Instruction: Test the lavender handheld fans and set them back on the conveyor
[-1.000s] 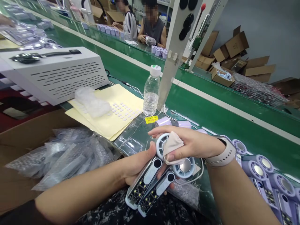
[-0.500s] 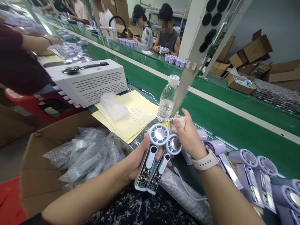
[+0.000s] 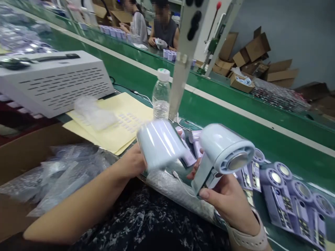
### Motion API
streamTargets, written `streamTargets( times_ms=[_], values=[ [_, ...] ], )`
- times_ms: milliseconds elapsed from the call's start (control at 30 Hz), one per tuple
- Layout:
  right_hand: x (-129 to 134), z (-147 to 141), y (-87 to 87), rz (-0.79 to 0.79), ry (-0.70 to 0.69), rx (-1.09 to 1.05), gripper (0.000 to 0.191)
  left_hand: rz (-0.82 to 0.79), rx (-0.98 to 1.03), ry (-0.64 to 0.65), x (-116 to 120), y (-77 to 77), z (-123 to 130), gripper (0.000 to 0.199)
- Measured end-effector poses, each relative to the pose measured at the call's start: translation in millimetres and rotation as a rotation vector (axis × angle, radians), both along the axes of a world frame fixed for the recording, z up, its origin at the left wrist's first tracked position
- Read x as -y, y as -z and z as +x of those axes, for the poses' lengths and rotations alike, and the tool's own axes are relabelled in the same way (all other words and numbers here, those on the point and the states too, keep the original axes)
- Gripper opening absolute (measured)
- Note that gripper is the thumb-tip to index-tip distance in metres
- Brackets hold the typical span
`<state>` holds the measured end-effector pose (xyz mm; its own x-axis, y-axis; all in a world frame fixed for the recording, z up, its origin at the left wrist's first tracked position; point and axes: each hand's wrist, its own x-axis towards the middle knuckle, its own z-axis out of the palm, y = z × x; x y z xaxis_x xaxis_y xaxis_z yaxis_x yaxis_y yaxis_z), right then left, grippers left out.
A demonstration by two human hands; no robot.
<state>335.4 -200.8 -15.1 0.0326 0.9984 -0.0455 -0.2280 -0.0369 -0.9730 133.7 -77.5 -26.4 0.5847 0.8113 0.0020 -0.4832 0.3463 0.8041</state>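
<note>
A pale blue handheld fan [image 3: 161, 146], blurred by motion, is gripped in my left hand [image 3: 134, 158]. Its rounded housing faces me, and most of the fingers are hidden behind it. My right hand [image 3: 230, 200] is closed around the handle of a second pale blue handheld fan [image 3: 222, 148]. That one is tilted, its round grille with a silvery disc turned to the lower right, and a dark opening shows along the handle. The two fans are apart in the air above my lap. Behind them lie several purple fans [image 3: 303, 191] on the bench.
A half-filled water bottle [image 3: 161, 94] stands beside a metal post [image 3: 180, 80]. Yellow sheets [image 3: 133, 104] with small stickers lie by a vented white box [image 3: 65, 83]. At lower left, a carton [image 3: 15, 150] holds bubble-wrapped items. Two co-workers sit across the green belt [image 3: 209, 104].
Both fans were together in my left hand; now each hand has one, and they are turned differently. The white cloth formerly in my right hand is out of sight. My view has swung right.
</note>
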Motion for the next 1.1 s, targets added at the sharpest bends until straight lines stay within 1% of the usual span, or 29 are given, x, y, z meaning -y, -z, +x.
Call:
streamTargets(
  times_ms=[33, 100, 167, 233, 367, 500, 567, 700, 833, 933, 1000, 1100],
  values=[
    [5.9, 5.4, 1.9, 0.004, 0.052, 0.008, 0.034, -0.007, -0.007, -0.005, -0.9, 4.0, 10.4, 0.036],
    [13.9, 12.3, 4.6, 0.007, 0.154, 0.027, 0.029, -0.061, 0.004, 0.028, 3.4, 9.3, 30.2, 0.042],
    [18.7, 15.0, 4.2, 0.006, 0.211, 0.023, 0.03, -0.099, 0.045, 0.122, 13.5, 9.8, 44.6, 0.049],
    [22.7, 15.6, 1.2, 0.019, 0.232, 0.01, 0.031, -0.086, 0.075, 0.209, 24.8, 7.2, 52.1, 0.052],
    [28.5, 16.2, -2.5, 0.031, 0.21, -0.058, 0.031, 0.008, 0.067, 0.323, 37.3, 1.3, 55.9, 0.042],
    [27.0, 16.6, 3.3, 0.005, 0.193, -0.14, 0.028, 0.111, -0.002, 0.303, 37.3, -0.1, 56.1, 0.037],
    [24.7, 15.4, 6.6, -0.011, 0.184, -0.154, 0.029, 0.148, -0.038, 0.325, 37.1, 0.5, 55.7, 0.038],
    [21.2, 11.3, 10.2, -0.035, 0.175, -0.155, 0.032, 0.123, -0.044, 0.415, 38.3, 3.2, 57.4, 0.047],
    [20.0, 8.7, 12.8, 0.002, 0.173, -0.242, 0.027, 0.069, -0.028, 0.404, 38.8, 5.6, 62.2, 0.036],
    [20.5, 8.2, 14.2, 0.023, 0.155, -0.319, 0.019, 0.075, -0.031, 0.368, 39.0, 5.2, 63.7, 0.035],
    [20.8, 8.3, 14.5, 0.019, 0.147, -0.348, 0.015, 0.089, -0.019, 0.379, 39.1, 3.6, 63.4, 0.034],
    [20.3, 7.9, 14.1, 0.014, 0.148, -0.359, 0.016, 0.093, 0.034, 0.409, 39.4, 2.3, 63.0, 0.03]
  ],
)
